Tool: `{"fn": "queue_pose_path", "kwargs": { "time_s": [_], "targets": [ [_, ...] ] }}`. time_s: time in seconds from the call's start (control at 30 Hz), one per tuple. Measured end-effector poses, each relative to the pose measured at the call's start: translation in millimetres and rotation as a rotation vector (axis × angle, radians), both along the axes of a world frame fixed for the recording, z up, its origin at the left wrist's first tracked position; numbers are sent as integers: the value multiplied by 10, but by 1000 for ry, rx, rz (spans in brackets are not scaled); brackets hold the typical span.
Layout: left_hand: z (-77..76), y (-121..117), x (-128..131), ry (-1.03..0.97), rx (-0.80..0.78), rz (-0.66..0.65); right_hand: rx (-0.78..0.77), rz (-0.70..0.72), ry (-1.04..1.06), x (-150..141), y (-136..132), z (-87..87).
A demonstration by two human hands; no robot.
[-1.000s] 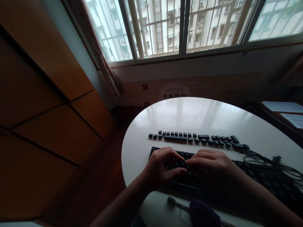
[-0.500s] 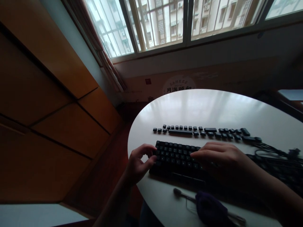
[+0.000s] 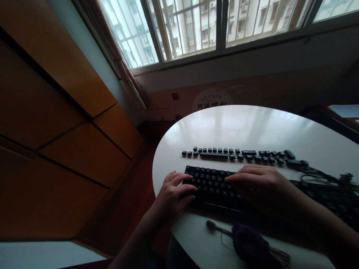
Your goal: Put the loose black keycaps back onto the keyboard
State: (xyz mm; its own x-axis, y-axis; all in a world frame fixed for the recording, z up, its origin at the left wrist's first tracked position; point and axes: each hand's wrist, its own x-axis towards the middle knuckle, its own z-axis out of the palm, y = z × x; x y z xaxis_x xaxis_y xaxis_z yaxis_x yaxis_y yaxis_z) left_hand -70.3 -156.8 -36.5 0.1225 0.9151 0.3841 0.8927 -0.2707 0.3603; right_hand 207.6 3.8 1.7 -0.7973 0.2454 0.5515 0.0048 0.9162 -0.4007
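Note:
A black keyboard (image 3: 213, 183) lies on the white oval table (image 3: 238, 127), with bare dark strips along its near side where no keycaps show. My left hand (image 3: 175, 192) rests over its left end, fingers apart and reaching onto the keys. From the right, my right hand (image 3: 258, 183) lies across the keyboard, fingers stretched out side by side, the index fingertip at the keys; its thumb is hidden underneath. Behind the keyboard, loose black keycaps (image 3: 249, 158) stand in two rows, among them a long space bar (image 3: 214, 155).
In front of the keyboard lie a small brush (image 3: 214, 225) and a purple cloth (image 3: 248, 241), with a metal-looking tool end (image 3: 280, 254) beyond. A black cable (image 3: 322, 176) is coiled at the right. A wooden cabinet (image 3: 70, 149) stands left, a barred window (image 3: 190, 30) ahead.
My left hand has gone from a curled hold at the keyboard's left edge to spread fingers over its left keys. My right hand has barely moved.

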Motion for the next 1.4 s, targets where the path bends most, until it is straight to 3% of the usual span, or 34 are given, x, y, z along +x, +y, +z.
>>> {"fn": "queue_pose_path", "kwargs": {
  "time_s": [0.3,0.57,0.77,1.07,1.4],
  "targets": [
    [-62,27,-36,107,201,-115,15,-4,7,19,-15,21],
    [-35,8,-7,234,342,-95,13,28,29,22,2,35],
    [-28,24,3,185,318,-91,1,36,29,26,9,47],
    [-45,74,-67,-54,239,-117,8,34,36,41,4,79],
    [-85,50,-47,57,245,-148,4,48,53,43,11,78]
  ]
}}
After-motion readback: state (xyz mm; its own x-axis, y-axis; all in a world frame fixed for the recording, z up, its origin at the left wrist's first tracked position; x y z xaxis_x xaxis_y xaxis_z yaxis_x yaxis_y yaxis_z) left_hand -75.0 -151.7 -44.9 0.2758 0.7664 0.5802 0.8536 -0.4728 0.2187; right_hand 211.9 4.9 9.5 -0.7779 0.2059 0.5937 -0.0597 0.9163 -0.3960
